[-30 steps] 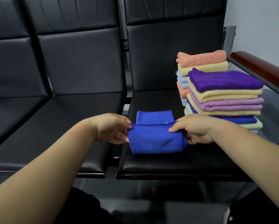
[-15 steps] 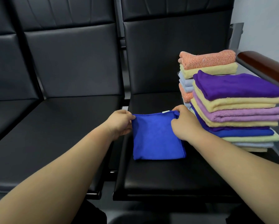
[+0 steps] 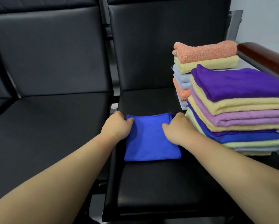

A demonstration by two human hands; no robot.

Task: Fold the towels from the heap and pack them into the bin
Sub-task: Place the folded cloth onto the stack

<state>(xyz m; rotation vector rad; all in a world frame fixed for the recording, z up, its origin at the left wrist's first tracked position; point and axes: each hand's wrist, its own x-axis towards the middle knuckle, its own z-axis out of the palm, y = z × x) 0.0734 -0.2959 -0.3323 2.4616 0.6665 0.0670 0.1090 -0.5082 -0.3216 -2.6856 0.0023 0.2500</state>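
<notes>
a folded square blue microfibre towel (image 3: 151, 143) is laid flat on the black leather seat (image 3: 151, 183). its 11 o'clock corner is pinched by the left hand (image 3: 117, 126), and its 1 o'clock corner by the right hand (image 3: 178, 129). a stack of folded coloured towels (image 3: 240, 110) is seen just beside, at 3 o'clock.

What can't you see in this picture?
Head view:
Bin: nowhere in frame.
Fingertips of left hand and right hand: tucked behind the knuckles, so pinching or pressing the blue towel is unclear.
Front stack: right end cut by the picture edge.
Back stack: lower towels hidden by the front stack.
</notes>
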